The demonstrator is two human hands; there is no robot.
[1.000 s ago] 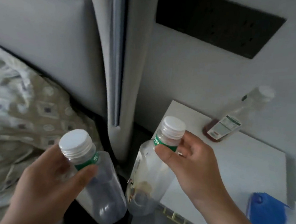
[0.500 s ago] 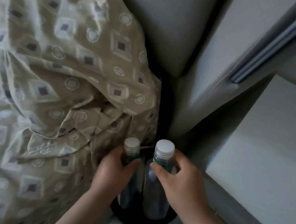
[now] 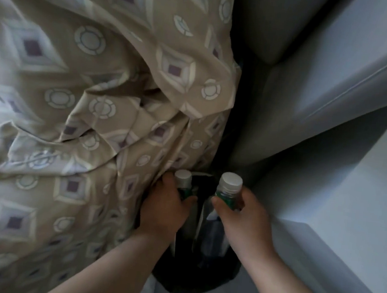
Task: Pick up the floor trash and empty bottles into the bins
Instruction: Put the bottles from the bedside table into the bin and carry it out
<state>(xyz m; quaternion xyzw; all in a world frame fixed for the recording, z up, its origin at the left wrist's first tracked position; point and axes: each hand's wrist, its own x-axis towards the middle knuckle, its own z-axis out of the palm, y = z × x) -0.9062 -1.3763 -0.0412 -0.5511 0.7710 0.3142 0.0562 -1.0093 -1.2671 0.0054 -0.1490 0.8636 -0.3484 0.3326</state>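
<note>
I hold two clear plastic bottles with white caps and green neck labels, both upright. My left hand grips the left bottle by its neck. My right hand grips the right bottle the same way. Both bottle bodies hang down inside the mouth of a black bin that stands on the floor between the bed and the nightstand. Most of the bin's inside is dark and hidden by my hands.
A beige patterned bedcover drapes down on the left and touches the bin's edge. A grey padded headboard rises at the upper right. The white nightstand sits close on the right.
My view tipped from the nightstand down to the bin. Both hands moved the bottles down and together, and the bottles have sunk a little deeper into the bin.
</note>
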